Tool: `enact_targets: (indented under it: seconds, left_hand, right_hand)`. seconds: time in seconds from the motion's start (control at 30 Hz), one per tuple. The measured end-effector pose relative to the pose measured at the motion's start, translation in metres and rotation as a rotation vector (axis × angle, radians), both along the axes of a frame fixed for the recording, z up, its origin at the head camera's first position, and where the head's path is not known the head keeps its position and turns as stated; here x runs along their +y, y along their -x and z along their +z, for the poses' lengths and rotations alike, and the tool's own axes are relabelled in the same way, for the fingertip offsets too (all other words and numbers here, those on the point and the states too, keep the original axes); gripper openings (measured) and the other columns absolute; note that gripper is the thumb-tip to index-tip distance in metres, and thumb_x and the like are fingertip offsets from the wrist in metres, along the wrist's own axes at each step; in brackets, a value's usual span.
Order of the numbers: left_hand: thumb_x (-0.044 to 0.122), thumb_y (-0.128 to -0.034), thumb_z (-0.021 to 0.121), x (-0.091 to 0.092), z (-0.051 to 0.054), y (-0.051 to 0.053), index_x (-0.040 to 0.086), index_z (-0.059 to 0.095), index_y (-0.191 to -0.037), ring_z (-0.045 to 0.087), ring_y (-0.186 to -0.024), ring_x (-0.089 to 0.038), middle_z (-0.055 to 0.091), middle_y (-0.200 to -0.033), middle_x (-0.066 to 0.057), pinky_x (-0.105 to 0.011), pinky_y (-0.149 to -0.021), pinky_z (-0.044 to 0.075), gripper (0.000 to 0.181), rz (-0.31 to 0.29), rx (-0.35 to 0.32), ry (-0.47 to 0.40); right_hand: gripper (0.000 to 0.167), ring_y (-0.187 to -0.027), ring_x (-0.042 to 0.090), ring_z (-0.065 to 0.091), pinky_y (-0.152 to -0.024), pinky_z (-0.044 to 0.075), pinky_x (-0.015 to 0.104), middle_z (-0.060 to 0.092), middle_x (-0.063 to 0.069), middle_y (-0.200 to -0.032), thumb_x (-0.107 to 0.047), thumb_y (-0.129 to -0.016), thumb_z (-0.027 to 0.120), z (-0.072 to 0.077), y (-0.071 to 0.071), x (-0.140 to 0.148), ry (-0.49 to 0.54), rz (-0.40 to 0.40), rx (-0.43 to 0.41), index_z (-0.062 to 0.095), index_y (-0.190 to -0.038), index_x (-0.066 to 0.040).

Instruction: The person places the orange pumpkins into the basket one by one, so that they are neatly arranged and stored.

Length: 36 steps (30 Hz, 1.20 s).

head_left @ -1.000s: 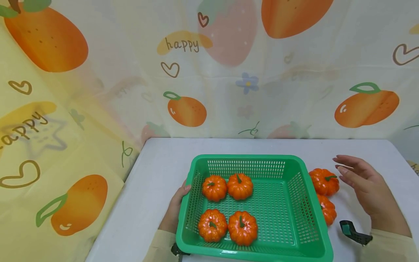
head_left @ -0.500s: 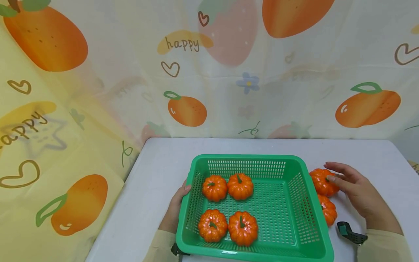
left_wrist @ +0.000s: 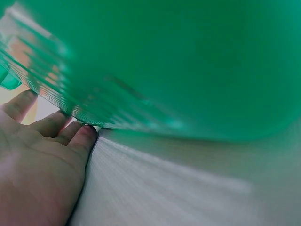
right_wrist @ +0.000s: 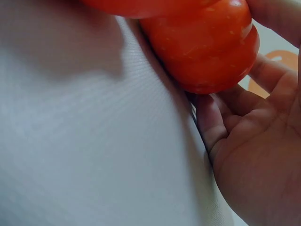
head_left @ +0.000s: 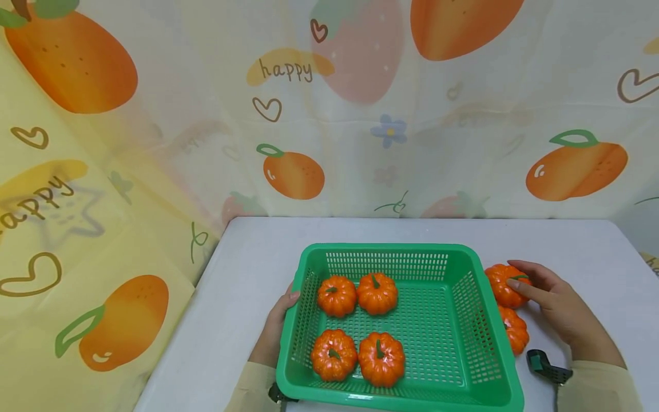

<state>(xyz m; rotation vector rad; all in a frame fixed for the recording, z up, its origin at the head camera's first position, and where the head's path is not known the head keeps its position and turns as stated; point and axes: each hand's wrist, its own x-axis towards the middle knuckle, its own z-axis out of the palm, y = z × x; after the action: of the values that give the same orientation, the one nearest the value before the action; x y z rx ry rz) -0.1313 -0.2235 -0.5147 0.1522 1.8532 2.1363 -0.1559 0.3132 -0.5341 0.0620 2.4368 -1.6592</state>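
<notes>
A green plastic basket (head_left: 386,248) stands on the white table, with several small orange toy pumpkins inside its left half. My left hand (head_left: 275,332) holds the basket's left side, thumb over the rim; in the left wrist view its fingers (left_wrist: 82,137) lie against the slotted outer wall. To the right of the basket, my right hand (head_left: 563,306) grips another pumpkin (head_left: 500,285) between thumb and fingers. The right wrist view has this pumpkin (right_wrist: 207,47) close up, fingers partly beneath it. A further pumpkin (head_left: 515,332) sits just nearer, partly hidden by the basket.
Inside the basket, pumpkins sit in two pairs, a back one (head_left: 378,293) and a front one (head_left: 382,359). Bare white tabletop (head_left: 247,274) shows to the left. A fruit-print cloth (head_left: 350,171) hangs behind the table and along its left.
My right hand has come down and left onto the farther outside pumpkin and closed its fingers round it. The left hand and the basket have stayed in place.
</notes>
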Motion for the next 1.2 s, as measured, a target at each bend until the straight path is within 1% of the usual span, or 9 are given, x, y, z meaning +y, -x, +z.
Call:
enact_targets:
  seconds: [0.07, 0.2, 0.3, 0.57, 0.67, 0.87, 0.97, 1.1, 1.2]
  left_hand:
    - [0.04, -0.1056, 0.031, -0.007, -0.009, 0.002, 0.003, -0.018, -0.17, 0.016, -0.154, -0.057, 0.006, -0.166, -0.043, -0.064, -0.121, 0.021, 0.089, -0.037, 0.007, -0.006]
    - [0.037, -0.1039, 0.03, -0.004, -0.017, 0.004, 0.003, -0.014, -0.171, 0.018, -0.152, -0.057, 0.01, -0.165, -0.042, -0.067, -0.119, 0.02, 0.087, 0.002, 0.01, -0.035]
    - [0.033, -0.101, 0.033, -0.001, -0.014, 0.002, 0.007, -0.009, -0.174, 0.02, -0.152, -0.053, 0.014, -0.167, -0.038, -0.064, -0.12, 0.019, 0.088, 0.045, -0.018, -0.051]
    - [0.032, -0.0984, 0.035, -0.002, -0.01, 0.003, 0.002, -0.011, -0.172, 0.017, -0.152, -0.054, 0.011, -0.166, -0.04, -0.063, -0.121, 0.017, 0.092, 0.047, -0.035, -0.022]
    - [0.034, -0.0998, 0.035, -0.002, -0.011, 0.002, 0.005, -0.01, -0.173, 0.017, -0.153, -0.054, 0.012, -0.167, -0.039, -0.064, -0.12, 0.018, 0.09, 0.042, -0.033, -0.028]
    - [0.035, -0.101, 0.033, 0.0, -0.012, 0.001, 0.007, -0.008, -0.174, 0.02, -0.152, -0.055, 0.014, -0.166, -0.038, -0.064, -0.119, 0.021, 0.088, 0.045, -0.02, -0.03]
    - [0.035, -0.1012, 0.033, 0.0, -0.013, 0.0, 0.008, -0.007, -0.174, 0.02, -0.152, -0.055, 0.014, -0.167, -0.038, -0.064, -0.12, 0.02, 0.088, 0.053, -0.02, -0.034]
    - [0.036, -0.1019, 0.032, 0.0, -0.013, 0.0, 0.009, -0.007, -0.174, 0.018, -0.153, -0.054, 0.013, -0.168, -0.037, -0.063, -0.12, 0.018, 0.087, 0.054, -0.021, -0.041]
    - [0.036, -0.1025, 0.033, -0.001, -0.013, -0.001, 0.011, -0.007, -0.175, 0.018, -0.154, -0.053, 0.013, -0.169, -0.036, -0.063, -0.12, 0.018, 0.086, 0.041, -0.021, -0.047]
  right_hand:
    - [0.064, -0.132, 0.017, 0.041, -0.104, 0.047, 0.03, 0.05, -0.001, -0.153, -0.041, -0.112, 0.064, 0.001, 0.0, -0.001, -0.013, -0.002, -0.024, 0.045, -0.165, -0.01]
    - [0.07, -0.144, 0.038, 0.031, -0.116, 0.035, 0.067, 0.034, 0.022, -0.167, -0.046, -0.112, 0.062, 0.002, 0.001, -0.003, -0.017, -0.002, -0.063, 0.04, -0.168, -0.009]
    - [0.07, -0.144, 0.041, 0.03, -0.114, 0.034, 0.072, 0.032, 0.024, -0.167, -0.046, -0.112, 0.061, 0.002, 0.001, -0.003, -0.011, -0.003, -0.066, 0.039, -0.168, -0.009]
    - [0.058, -0.123, 0.017, 0.043, -0.085, 0.045, 0.018, 0.051, -0.011, -0.141, -0.04, -0.113, 0.063, -0.002, -0.002, -0.001, 0.017, -0.017, -0.017, 0.049, -0.163, -0.015]
    - [0.058, -0.122, 0.018, 0.044, -0.083, 0.044, 0.016, 0.051, -0.015, -0.138, -0.04, -0.113, 0.063, -0.002, -0.002, -0.001, 0.019, -0.026, -0.017, 0.05, -0.163, -0.016]
    - [0.063, -0.13, 0.024, 0.038, -0.085, 0.045, 0.017, 0.044, 0.008, -0.155, -0.046, -0.112, 0.061, -0.003, -0.003, -0.002, 0.003, -0.046, -0.048, 0.046, -0.166, -0.016]
    - [0.063, -0.135, 0.027, 0.035, -0.109, 0.044, 0.033, 0.038, 0.013, -0.161, -0.046, -0.113, 0.06, -0.003, -0.003, -0.003, 0.02, -0.054, -0.06, 0.045, -0.167, -0.017]
    - [0.061, -0.135, 0.023, 0.035, -0.112, 0.043, 0.033, 0.039, 0.009, -0.16, -0.045, -0.113, 0.059, -0.003, -0.004, -0.003, 0.053, -0.076, -0.043, 0.046, -0.167, -0.02]
    - [0.054, -0.131, 0.014, 0.038, -0.091, 0.048, 0.014, 0.046, -0.003, -0.153, -0.041, -0.113, 0.061, -0.003, -0.004, -0.001, 0.133, -0.104, -0.025, 0.051, -0.163, -0.024]
